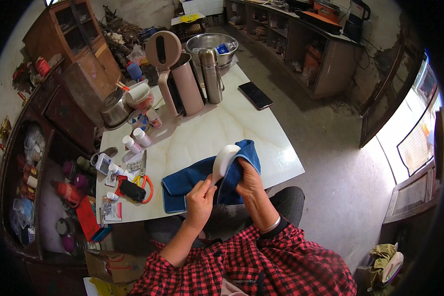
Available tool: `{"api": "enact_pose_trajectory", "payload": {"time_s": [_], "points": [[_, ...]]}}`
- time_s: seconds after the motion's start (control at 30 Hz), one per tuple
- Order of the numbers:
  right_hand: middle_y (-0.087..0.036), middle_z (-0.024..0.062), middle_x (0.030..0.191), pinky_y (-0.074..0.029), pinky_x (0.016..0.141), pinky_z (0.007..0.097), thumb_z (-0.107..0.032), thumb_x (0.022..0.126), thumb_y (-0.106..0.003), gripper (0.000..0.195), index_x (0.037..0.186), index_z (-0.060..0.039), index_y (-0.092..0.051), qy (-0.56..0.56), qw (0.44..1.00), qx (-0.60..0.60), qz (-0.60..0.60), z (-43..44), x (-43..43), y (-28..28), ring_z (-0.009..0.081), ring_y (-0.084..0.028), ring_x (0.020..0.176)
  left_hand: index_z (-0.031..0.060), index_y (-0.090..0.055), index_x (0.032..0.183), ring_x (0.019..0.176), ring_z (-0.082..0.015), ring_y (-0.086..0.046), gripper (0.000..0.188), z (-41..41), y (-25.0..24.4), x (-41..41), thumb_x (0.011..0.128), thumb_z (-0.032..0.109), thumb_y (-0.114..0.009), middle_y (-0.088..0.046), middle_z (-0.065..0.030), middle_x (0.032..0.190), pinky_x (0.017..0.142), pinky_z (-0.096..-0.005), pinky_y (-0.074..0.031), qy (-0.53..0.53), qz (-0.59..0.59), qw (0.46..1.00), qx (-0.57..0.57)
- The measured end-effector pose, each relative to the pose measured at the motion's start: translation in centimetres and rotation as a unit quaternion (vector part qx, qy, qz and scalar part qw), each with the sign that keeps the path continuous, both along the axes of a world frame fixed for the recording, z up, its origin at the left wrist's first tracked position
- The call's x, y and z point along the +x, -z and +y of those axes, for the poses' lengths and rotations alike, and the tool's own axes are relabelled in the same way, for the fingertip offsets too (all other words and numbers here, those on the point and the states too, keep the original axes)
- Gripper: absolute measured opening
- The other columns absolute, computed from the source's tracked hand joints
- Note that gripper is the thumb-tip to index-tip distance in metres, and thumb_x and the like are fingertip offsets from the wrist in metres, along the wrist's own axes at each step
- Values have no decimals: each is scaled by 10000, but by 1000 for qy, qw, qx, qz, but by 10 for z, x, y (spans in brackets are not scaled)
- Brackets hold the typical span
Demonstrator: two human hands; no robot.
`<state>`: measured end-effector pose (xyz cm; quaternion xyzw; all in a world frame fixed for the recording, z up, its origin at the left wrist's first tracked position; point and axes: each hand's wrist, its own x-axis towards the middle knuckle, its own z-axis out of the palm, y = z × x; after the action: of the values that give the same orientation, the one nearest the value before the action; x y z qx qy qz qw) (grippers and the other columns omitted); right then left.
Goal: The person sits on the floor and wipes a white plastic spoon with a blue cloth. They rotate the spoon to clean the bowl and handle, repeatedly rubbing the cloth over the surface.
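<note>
A white object with a rounded, curved head [225,160], perhaps a ladle or large spoon, is held upright over the near edge of the table. My left hand [201,199] grips its narrow lower end. A blue cloth with a lighter hem [192,175] lies partly on the tabletop, and its other part is raised around the right side of the white object. My right hand [249,177] holds that raised part against the object; its fingertips are hidden by the cloth. The object's far side cannot be seen.
On the marble-patterned table [196,138] are an open-lidded kettle [187,87], a steel flask [211,77], a phone [255,95], white bottles [142,137], orange-handled scissors [146,185] and a blood pressure monitor [104,163]. A steel basin [212,39] stands at the far end. A cabinet [46,185] is at left.
</note>
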<state>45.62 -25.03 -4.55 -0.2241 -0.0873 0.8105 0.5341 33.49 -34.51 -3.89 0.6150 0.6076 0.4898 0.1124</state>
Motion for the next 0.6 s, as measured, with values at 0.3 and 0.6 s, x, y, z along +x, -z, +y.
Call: {"api": "enact_pose_trajectory", "payload": {"time_s": [0.3, 0.6], "points": [[-639, 52, 1040, -489, 871, 343, -84, 820, -703, 275, 1086, -79, -629, 43, 975, 94, -195, -1, 2, -16, 202, -604, 964, 33, -591, 1180, 674, -294, -596, 409, 7, -19, -14, 783, -53, -641, -578, -133, 800, 591, -348, -491, 3, 174, 983, 53], [-652, 77, 996, -538, 835, 376, -190, 901, -599, 198, 1043, -52, -604, 54, 997, -22, -43, 5, 1, -10, 232, -638, 888, 5, -607, 1146, 674, -287, -611, 331, 5, -3, -3, 818, -23, -630, -605, -141, 816, 598, -327, -492, 1, 35, 999, 34]]}}
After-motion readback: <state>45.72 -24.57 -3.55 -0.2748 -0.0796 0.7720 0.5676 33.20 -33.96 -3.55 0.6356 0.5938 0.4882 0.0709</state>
